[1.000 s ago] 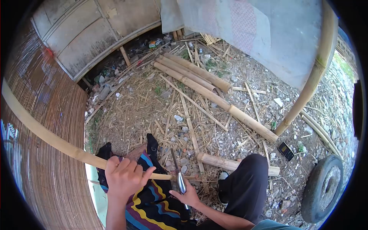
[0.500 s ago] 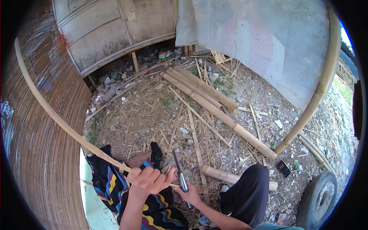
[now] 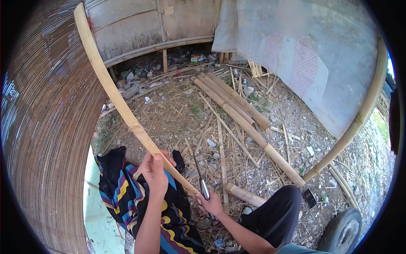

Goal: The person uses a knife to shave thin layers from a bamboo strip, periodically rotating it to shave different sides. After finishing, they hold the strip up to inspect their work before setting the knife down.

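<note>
A long split bamboo strip [image 3: 113, 94] slants from the upper left down to my lap, its pale flat inner face turned up. Partway along its lower half, my left hand [image 3: 154, 170] grips it, thumb on top and fingers around the edge. My right hand [image 3: 211, 205] is closed around a knife [image 3: 205, 189] with a shiny metal handle; its narrow dark blade points up and away from me. The strip's lower end reaches the fingers of that hand. Below my left forearm lies a black cloth with colourful wavy stripes [image 3: 123, 195].
Bamboo poles [image 3: 249, 127] lie on the littered ground ahead, with a shorter pole piece [image 3: 245, 195] by my knee. At right are a black phone-like object [image 3: 309, 198], a tyre [image 3: 341, 232] and a leaning bamboo post [image 3: 351, 131]. A slatted wall [image 3: 55, 127] stands at left.
The bamboo strip has turned to show its broad face and swung more upright. My left hand has rolled from a knuckles-up fist to a thumb-on-top grip. The knife stays in my right hand.
</note>
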Motion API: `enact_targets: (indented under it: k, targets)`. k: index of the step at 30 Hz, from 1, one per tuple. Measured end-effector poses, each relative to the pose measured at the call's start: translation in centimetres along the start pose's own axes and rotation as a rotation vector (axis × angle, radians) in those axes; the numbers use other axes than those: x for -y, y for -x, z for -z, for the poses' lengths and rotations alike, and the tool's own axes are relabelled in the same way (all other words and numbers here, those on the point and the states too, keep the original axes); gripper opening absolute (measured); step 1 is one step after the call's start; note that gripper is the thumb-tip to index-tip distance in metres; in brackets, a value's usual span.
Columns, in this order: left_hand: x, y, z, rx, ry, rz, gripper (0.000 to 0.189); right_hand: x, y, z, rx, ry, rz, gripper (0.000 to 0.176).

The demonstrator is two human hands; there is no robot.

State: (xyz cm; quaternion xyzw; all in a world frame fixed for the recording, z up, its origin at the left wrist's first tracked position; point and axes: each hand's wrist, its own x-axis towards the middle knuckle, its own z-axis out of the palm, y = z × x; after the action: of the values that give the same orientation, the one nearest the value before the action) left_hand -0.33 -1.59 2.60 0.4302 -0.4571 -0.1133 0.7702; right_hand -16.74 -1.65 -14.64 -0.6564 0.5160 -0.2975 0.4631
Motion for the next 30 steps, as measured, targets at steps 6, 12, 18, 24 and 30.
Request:
enact_targets:
  k: [6, 12, 18, 24, 30]
  targets:
    - [0.4, -0.1, -1.9, -0.13, -0.078, 0.004, 0.034, 4.7, 4.0, 1.4, 0.109, -0.572, -0.08, 0.029]
    - [0.8, -0.2, -3.3, -0.21, -0.04, -0.017, 0.035, 4.8, 6.8, 0.5, 0.192, -0.439, -0.076, 0.027]
    - [1.4, -1.0, -1.6, -0.271, 0.061, -0.003, 0.04, -7.2, 6.1, -1.4, 0.226, -0.041, -0.359, 0.036]
    - [0.9, -0.7, -3.9, -0.261, -0.093, -0.036, 0.042, 1.3, 7.6, 1.0, 0.214, -0.377, -0.331, 0.033]
    - [1.0, -1.4, -3.3, -0.373, -0.16, -0.015, 0.04, 4.1, 8.1, -1.1, 0.144, -0.413, -0.124, 0.027]
